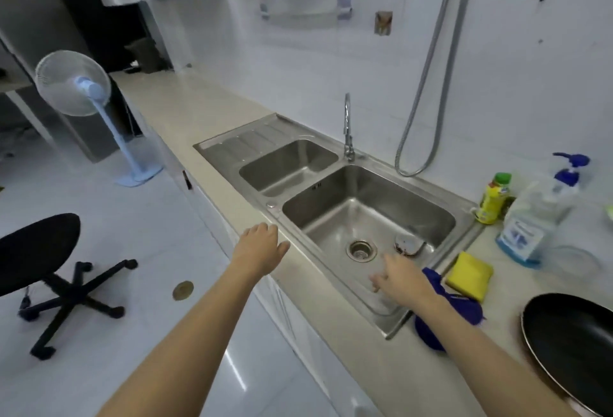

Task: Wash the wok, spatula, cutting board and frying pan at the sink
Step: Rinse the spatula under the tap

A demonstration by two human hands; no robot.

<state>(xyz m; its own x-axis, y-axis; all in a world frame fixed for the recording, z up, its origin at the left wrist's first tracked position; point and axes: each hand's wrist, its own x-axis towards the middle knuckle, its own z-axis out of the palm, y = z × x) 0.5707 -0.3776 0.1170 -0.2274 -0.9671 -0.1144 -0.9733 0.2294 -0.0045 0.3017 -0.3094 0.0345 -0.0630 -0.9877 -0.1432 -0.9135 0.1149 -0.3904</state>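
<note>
Now your left hand (262,246) reaches out over the front edge of the worktop (205,108), fingers loose and holding nothing. Your right hand (399,279) hangs over the near rim of the big steel sink (368,207), fingers spread down, also holding nothing. Past your right hand the bowl is wide and shiny, with a round drain (361,250) and a small lid (408,244) beside it. Right of that hand lie a blue cloth (461,309) and a yellow sponge (469,275). Farther right sits the black round frying pan (574,347), near the worktop's front edge. A yellow bottle (493,199) and a clear pump bottle (534,217) stand behind; their labels are too blurry to read.
</note>
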